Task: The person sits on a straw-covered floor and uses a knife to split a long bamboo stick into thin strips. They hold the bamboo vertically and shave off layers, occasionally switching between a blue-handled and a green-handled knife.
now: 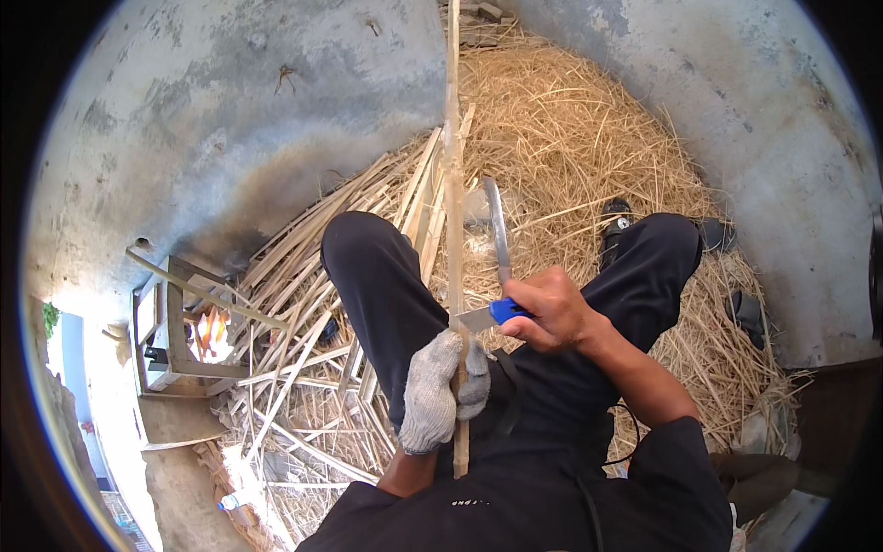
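A long, narrow bamboo strip [454,202] stands in front of me, running from the top edge down to my lap. My left hand [432,391], in a grey knitted glove, is closed around its lower part. My bare right hand [554,311] grips a blue-handled knife [476,319], whose short, broad blade meets the strip just above the glove. From the top of the same fist rises a long, slightly curved metal blade [498,225]; whether both blades belong to one tool I cannot tell. My fingers hide most of the handle.
Pale split strips [317,221] lie heaped on the left. A mound of straw-like shavings [570,138] spreads ahead and right, below grey walls [230,101]. A wooden frame [170,322] stands at left. My bent knees [372,248] flank the work.
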Available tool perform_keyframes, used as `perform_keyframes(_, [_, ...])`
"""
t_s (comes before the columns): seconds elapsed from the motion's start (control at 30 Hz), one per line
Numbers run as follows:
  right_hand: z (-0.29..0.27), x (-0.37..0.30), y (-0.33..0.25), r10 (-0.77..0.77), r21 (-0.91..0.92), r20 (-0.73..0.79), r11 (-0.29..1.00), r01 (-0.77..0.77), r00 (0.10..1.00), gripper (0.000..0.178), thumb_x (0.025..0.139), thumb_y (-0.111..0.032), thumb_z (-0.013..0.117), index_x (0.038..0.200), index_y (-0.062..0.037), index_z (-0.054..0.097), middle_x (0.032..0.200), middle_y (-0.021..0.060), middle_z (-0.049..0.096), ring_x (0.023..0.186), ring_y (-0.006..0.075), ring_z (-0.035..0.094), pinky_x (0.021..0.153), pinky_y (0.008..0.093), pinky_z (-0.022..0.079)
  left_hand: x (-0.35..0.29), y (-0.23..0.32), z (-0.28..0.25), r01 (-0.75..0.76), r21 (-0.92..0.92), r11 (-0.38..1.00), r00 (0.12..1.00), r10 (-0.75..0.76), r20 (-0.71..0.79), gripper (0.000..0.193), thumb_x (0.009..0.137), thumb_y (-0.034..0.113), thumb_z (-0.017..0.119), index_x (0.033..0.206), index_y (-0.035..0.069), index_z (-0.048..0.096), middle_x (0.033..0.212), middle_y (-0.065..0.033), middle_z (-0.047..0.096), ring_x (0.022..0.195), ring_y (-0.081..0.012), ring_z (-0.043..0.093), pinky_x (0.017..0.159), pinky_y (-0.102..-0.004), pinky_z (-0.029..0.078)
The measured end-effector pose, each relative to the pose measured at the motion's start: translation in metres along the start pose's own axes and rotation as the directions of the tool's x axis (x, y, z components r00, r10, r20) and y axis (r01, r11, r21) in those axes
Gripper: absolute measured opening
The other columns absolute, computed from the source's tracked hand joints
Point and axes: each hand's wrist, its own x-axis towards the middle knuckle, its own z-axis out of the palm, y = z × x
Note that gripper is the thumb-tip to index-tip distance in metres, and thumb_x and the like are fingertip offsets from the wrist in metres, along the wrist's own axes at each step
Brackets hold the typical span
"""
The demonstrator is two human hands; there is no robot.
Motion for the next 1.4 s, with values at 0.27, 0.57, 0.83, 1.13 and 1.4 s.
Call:
perform_keyframes(0.27, [0.024, 0.004, 0.004, -0.103, -0.072, -0.052, 0.992, 0.099, 0.993, 0.059, 0.09, -0.061, 0.055, 0.069, -0.0067, 0.047, 0.054, 0.009, 0.043, 0.046, 0.0303, 0.05, 0.045, 0.0406, 0.039, 0.001, -0.005, -0.005, 0.053, -0.055, 0.997, 0.992, -0.046, 0.12, 0.049, 0.102, 0.05, 0.041, 0.071, 0.011, 0.045, 0.047, 0.0007, 0.035, 0.033, -0.0101, 0.029, 0.029, -0.0238, 0.023])
perform_keyframes(0.57, [0.015, 0.024, 0.015, -0.27, -0.415, -0.157, 0.891, 0.185, 0.95, 0.06, 0.083, -0.062, 0.063, 0.062, -0.0095, 0.045, 0.05, 0.005, 0.045, 0.041, 0.0268, 0.05, 0.04, 0.0398, 0.037, 0.014, -0.012, -0.008, 0.157, -0.341, 0.927, 0.928, -0.021, 0.371, 0.052, 0.102, 0.052, 0.037, 0.068, 0.014, 0.041, 0.043, 0.0032, 0.028, 0.029, -0.0088, 0.024, 0.027, -0.0239, 0.022])
perform_keyframes(0.83, [-0.112, 0.048, 0.018, 0.101, -0.265, -0.61, 0.909, -0.323, 0.786, 0.055, 0.094, -0.057, 0.053, 0.081, -0.0042, 0.062, 0.062, 0.0091, 0.054, 0.051, 0.0219, 0.057, 0.045, 0.0356, 0.045, 0.019, -0.013, -0.009, 0.315, -0.398, 0.861, 0.845, -0.064, 0.53, 0.052, 0.103, 0.045, 0.039, 0.062, 0.013, 0.038, 0.045, 0.0029, 0.03, 0.032, -0.0088, 0.024, 0.028, -0.0234, 0.02])
perform_keyframes(1.13, [-0.015, 0.007, -0.021, 0.036, -0.078, 0.09, 0.997, -0.029, 0.995, 0.047, 0.088, -0.05, 0.066, 0.071, -0.007, 0.053, 0.053, 0.0122, 0.051, 0.047, 0.0342, 0.053, 0.046, 0.0419, 0.04, 0.009, -0.013, -0.011, 0.192, -0.441, 0.877, 0.919, -0.003, 0.394, 0.054, 0.104, 0.051, 0.035, 0.069, 0.011, 0.045, 0.045, 0.0027, 0.031, 0.031, -0.0084, 0.028, 0.028, -0.0225, 0.027])
perform_keyframes(1.4, [-0.006, 0.007, -0.021, -0.017, -0.17, 0.106, 0.985, 0.035, 0.994, 0.05, 0.086, -0.053, 0.067, 0.068, -0.0085, 0.052, 0.05, 0.01, 0.051, 0.044, 0.0321, 0.054, 0.043, 0.0415, 0.04, 0.01, -0.016, -0.012, 0.217, -0.461, 0.86, 0.887, 0.023, 0.461, 0.051, 0.102, 0.051, 0.041, 0.074, 0.009, 0.046, 0.048, 0.0031, 0.032, 0.031, -0.0082, 0.03, 0.029, -0.0225, 0.028])
